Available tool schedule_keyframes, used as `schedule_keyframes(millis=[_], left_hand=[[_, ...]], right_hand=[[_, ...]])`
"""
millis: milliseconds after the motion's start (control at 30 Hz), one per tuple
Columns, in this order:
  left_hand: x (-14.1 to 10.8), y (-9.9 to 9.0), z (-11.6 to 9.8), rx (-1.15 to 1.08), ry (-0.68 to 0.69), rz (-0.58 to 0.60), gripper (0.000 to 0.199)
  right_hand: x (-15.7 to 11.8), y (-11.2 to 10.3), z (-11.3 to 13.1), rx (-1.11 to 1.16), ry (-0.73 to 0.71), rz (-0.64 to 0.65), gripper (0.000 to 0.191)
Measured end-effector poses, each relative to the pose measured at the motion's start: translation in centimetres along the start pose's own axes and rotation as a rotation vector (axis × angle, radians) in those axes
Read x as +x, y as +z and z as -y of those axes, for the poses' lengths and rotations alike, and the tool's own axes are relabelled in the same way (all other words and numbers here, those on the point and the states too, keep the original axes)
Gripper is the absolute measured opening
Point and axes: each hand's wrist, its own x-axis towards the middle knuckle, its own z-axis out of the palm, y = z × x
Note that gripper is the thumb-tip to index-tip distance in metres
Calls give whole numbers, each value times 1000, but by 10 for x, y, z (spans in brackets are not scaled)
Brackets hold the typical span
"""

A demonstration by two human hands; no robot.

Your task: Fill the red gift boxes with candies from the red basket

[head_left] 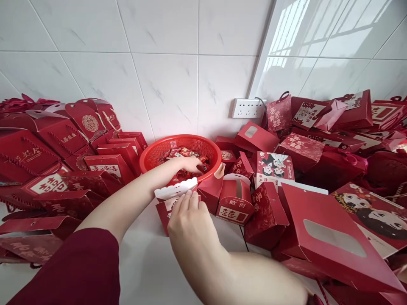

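Observation:
A red plastic basket (149,164) with mesh walls stands against the wall, holding many small red wrapped candies (181,152). My left hand (191,164) reaches down into it among the candies. Its fingertips are hidden, so I cannot see whether it grips any. Just in front of the basket is a small red gift box (163,212) with its top open and a white scalloped flap raised. My right hand (190,216) holds this box, fingers together over its near side, thumb out of sight.
Folded red bags with rope handles (41,148) and boxes crowd the left. More red boxes (235,199) stand close by on the right, with a large windowed box (333,228) nearer me. A power strip (249,109) is fixed to the tiled wall.

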Motion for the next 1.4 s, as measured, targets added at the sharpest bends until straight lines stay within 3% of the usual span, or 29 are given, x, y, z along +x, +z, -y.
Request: schedule_keyframes(millis=[233, 333, 467, 567, 667, 833, 933, 1067, 1200, 1300, 1400], left_hand=[[5, 4, 17, 117, -247, 79, 42], [6, 7, 19, 147, -225, 64, 50], [9, 12, 27, 147, -144, 27, 92], [11, 13, 34, 133, -129, 55, 100], [15, 12, 38, 126, -122, 77, 89], [20, 9, 35, 94, -76, 127, 36], [17, 9, 33, 71, -82, 115, 29], [5, 5, 30, 25, -86, -39, 26], [-22, -8, 15, -77, -70, -366, 42], [-60, -15, 0, -170, -35, -567, 42], [-112, -13, -14, -302, 25, -717, 38]], right_hand=[[5, -4, -6, 46, 27, -42, 43], [8, -7, -8, 34, -12, -25, 43], [12, -12, -12, 20, -68, 39, 45], [13, -13, -13, 15, -73, 69, 46], [12, -10, -10, 12, -62, 55, 45], [8, -3, -5, 4, 2, -30, 46], [6, -2, -6, 20, -12, -24, 45], [7, -5, -9, 48, -4, 10, 43], [8, -7, -11, 104, -29, 56, 38], [8, -12, -22, 182, -87, 91, 29], [6, -22, -47, 365, -223, 79, 18]])
